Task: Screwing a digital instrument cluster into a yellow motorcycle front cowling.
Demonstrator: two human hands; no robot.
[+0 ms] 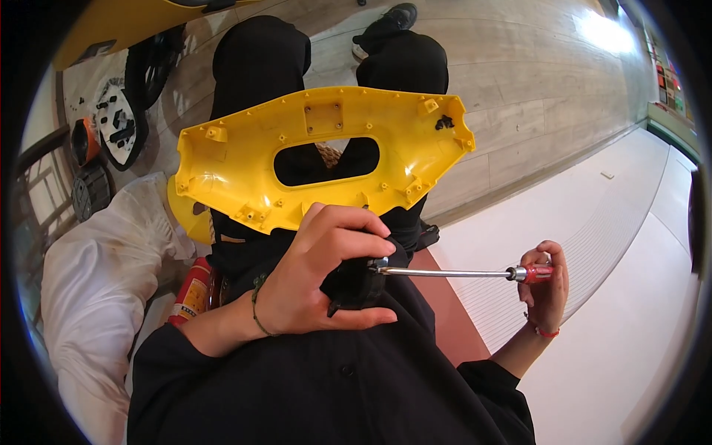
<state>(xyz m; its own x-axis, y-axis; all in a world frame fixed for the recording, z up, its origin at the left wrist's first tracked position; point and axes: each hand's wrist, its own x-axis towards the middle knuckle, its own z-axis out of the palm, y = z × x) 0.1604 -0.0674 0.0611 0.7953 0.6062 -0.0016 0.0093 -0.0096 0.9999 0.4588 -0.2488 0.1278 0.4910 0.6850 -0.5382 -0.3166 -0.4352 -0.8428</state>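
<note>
My left hand (308,271) is closed around a small black plastic part (352,285) in front of my chest, its fingers over the top and the thumb below. A small shiny metal piece (379,262) sits on the part's right edge. My right hand (546,297) grips the red handle of a long screwdriver (449,274). The shaft lies nearly level, and its tip meets the part at the metal piece. Across my lap rests a yellow plastic shell (245,159) with an oval opening, its inner side with screw posts facing up. Small black bits (444,122) sit near its right end.
White cloth (104,297) drapes at the left, beside a red cylinder (194,289). Black and white parts (119,122) and an orange-black round piece (84,141) lie on the floor, far left. A ribbed white surface (586,222) spreads at the right, with a small pale object (607,175).
</note>
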